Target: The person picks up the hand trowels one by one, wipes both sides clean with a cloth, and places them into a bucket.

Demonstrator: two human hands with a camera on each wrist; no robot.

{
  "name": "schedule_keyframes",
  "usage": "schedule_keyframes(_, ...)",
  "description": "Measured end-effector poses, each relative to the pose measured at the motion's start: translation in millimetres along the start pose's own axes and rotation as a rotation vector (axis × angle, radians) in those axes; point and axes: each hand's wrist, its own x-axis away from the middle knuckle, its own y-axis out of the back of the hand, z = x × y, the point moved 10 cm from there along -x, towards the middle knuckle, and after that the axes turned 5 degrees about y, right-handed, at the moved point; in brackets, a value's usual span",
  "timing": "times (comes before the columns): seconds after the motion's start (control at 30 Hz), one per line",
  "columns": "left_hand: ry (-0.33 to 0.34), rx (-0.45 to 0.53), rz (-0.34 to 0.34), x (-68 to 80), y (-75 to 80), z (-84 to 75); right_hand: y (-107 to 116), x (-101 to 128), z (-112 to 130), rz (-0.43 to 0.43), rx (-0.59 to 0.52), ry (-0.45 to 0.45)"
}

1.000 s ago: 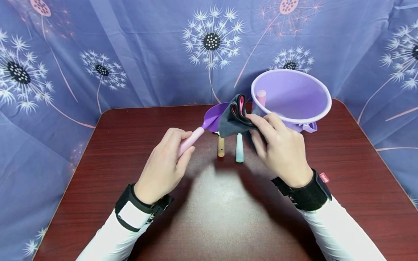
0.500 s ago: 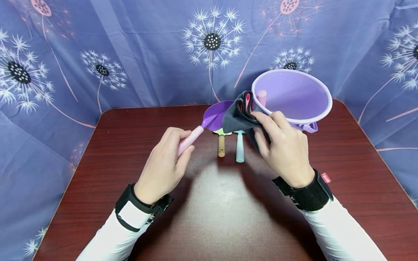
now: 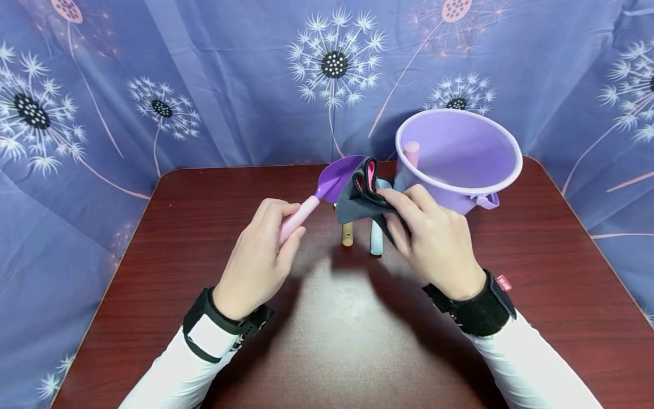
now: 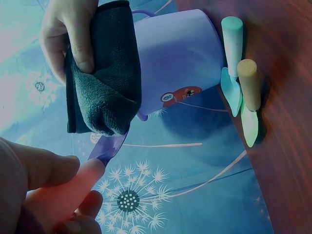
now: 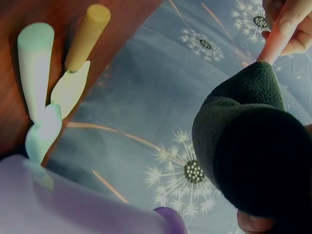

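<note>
Left hand grips the shovel; right hand, clutching the cloth, has seemingly wiped lower.

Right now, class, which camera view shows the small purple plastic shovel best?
The head view: the small purple plastic shovel shows scoop and pink handle, gripped by the left hand. The left wrist view shows only a sliver of scoop; the right wrist view, just the handle.
</note>
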Motion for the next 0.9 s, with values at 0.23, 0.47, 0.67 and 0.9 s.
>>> schedule_keyframes(0.23,-0.005,-0.003,0.0,0.2,-1.7,-1.1,-7.5,1.3,11.0,0.054,-0.056,0.042)
schedule_keyframes(0.47,-0.009,0.0,0.004,0.9,-3.1,-1.8,-12.0,1.8,16.1,0.103,-0.094,0.049)
schedule_keyframes(0.67,-0.009,-0.003,0.004,1.2,-3.5,-2.0,-12.2,1.5,20.1,0.103,-0.103,0.074)
schedule_keyframes(0.9,-0.011,-0.007,0.009,1.1,-4.1,-2.4,-12.3,1.0,22.8,0.104,-0.121,0.087)
